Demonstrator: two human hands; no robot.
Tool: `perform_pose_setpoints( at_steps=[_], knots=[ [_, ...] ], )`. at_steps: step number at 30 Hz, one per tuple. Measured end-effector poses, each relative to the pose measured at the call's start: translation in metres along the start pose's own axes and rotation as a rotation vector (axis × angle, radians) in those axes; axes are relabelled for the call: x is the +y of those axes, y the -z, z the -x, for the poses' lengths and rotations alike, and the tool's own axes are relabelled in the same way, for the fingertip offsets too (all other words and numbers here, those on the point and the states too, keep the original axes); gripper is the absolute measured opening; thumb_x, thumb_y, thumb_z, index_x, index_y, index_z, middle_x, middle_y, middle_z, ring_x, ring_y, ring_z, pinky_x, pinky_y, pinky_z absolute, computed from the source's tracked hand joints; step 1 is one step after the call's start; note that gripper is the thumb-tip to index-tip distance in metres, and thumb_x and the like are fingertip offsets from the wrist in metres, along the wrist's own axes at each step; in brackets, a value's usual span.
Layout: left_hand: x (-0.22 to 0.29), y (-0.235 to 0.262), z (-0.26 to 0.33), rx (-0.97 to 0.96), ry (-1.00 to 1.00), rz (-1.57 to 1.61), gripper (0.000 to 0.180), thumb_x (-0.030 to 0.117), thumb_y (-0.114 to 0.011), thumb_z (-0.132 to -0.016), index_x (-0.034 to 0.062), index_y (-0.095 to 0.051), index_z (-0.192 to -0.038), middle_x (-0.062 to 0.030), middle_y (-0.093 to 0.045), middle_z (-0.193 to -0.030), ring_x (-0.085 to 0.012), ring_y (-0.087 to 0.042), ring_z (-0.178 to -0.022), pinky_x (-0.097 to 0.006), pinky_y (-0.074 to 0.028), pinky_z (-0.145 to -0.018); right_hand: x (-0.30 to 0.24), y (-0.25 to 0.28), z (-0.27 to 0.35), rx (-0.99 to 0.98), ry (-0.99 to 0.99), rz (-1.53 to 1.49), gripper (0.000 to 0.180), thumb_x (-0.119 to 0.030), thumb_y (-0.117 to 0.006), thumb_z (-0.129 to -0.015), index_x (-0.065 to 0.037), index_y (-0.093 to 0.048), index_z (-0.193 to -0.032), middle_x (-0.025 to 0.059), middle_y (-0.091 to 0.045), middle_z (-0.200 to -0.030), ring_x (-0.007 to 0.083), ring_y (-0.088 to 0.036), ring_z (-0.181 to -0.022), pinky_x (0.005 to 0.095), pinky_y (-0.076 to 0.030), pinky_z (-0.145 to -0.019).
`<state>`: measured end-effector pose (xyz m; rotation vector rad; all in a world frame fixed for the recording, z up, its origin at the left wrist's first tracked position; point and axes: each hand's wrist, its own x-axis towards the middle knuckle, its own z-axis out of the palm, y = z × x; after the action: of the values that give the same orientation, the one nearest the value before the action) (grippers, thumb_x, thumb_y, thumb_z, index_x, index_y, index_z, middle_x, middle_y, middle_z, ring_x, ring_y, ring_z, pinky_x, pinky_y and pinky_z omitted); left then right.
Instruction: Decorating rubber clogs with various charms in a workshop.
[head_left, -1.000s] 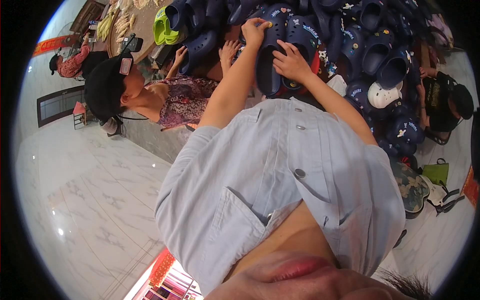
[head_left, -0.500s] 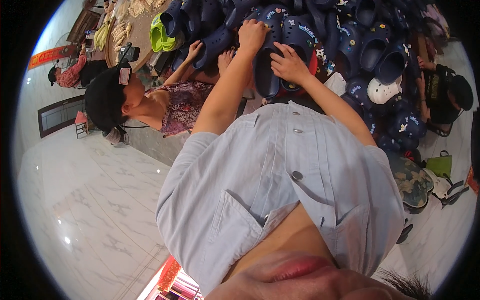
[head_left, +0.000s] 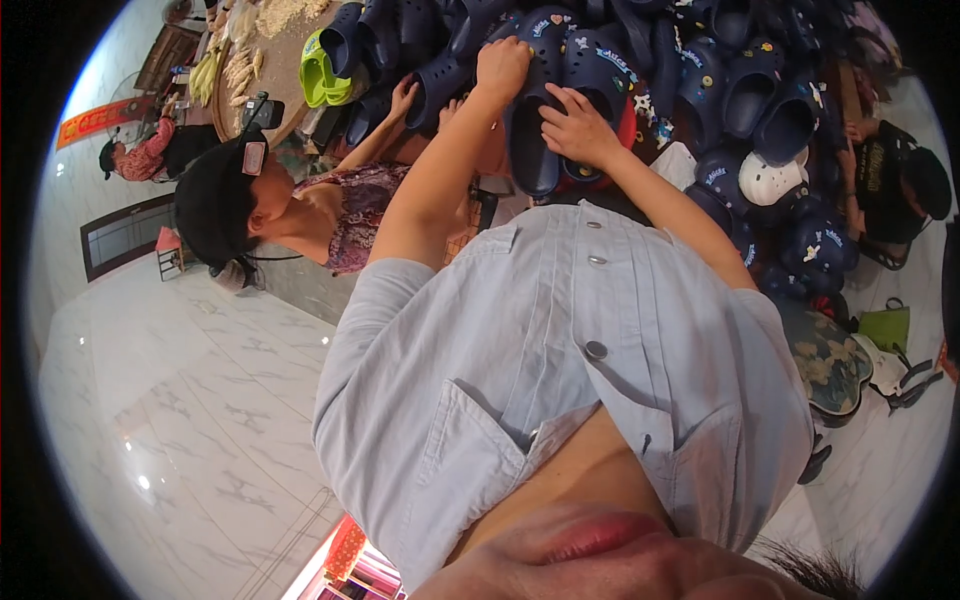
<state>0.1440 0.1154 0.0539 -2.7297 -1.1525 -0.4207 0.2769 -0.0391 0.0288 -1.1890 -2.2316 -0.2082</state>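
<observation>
In front of me a navy clog (head_left: 530, 165) points away, with small coloured charms on its toe. My left hand (head_left: 503, 68) is closed over the left side of its upper, fingertips hidden behind the back of the hand. At its right rim, my right hand (head_left: 582, 128) has bent, slightly parted fingers hooked over the edge of the opening. Beside it on the right lies a second navy clog (head_left: 600, 68) with a lettered charm and small figures, partly under my right hand. Something red (head_left: 627, 125) shows beneath it.
Many navy clogs (head_left: 752, 90) crowd the table, with a white clog (head_left: 772, 182) at right and lime green clogs (head_left: 322, 75) at left. A co-worker in a black cap (head_left: 215, 200) sits close on my left, one hand (head_left: 402, 100) by a clog. Another person (head_left: 905, 185) is at far right.
My hands stay almost where they were on the clog. The co-worker on my left has shifted slightly, and that person's farther-right hand is now mostly behind my left forearm.
</observation>
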Motion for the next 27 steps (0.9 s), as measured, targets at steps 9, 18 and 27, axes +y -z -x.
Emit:
perform_pose_setpoints(
  at_steps=[9, 18, 27],
  knots=[
    [-0.031, -0.008, -0.008, -0.126, 0.236, 0.348, 0.023, 0.027, -0.069, -0.077, 0.0055, -0.074, -0.085, -0.0163, -0.068, -0.074, -0.0314, -0.068, -0.070, -0.038, -0.054, -0.069, -0.001, 0.000, 0.000, -0.003, 0.018, -0.009, 0.013, -0.026, -0.065, -0.076, -0.013, -0.064, -0.080, 0.0005, -0.059, -0.110, 0.0278, -0.039, -0.130, 0.0416, -0.025, -0.110],
    [-0.040, -0.013, -0.004, -0.192, 0.216, 0.484, 0.022, 0.021, -0.064, -0.082, 0.0024, -0.073, -0.087, -0.0119, -0.068, -0.066, -0.0232, -0.068, -0.064, -0.033, -0.053, -0.065, -0.001, -0.001, 0.001, -0.011, 0.014, -0.008, 0.013, -0.026, -0.065, -0.076, -0.013, -0.064, -0.080, 0.0000, -0.058, -0.110, 0.0281, -0.038, -0.131, 0.0420, -0.024, -0.110],
    [-0.026, -0.006, -0.008, -0.209, 0.021, 0.081, 0.020, 0.025, -0.062, -0.083, 0.0082, -0.073, -0.087, -0.0177, -0.067, -0.078, -0.0340, -0.067, -0.074, -0.041, -0.054, -0.068, 0.001, -0.004, 0.003, -0.009, 0.016, -0.020, 0.014, -0.027, -0.065, -0.077, -0.013, -0.063, -0.081, 0.0007, -0.057, -0.112, 0.0283, -0.037, -0.131, 0.0420, -0.023, -0.111]
  ],
)
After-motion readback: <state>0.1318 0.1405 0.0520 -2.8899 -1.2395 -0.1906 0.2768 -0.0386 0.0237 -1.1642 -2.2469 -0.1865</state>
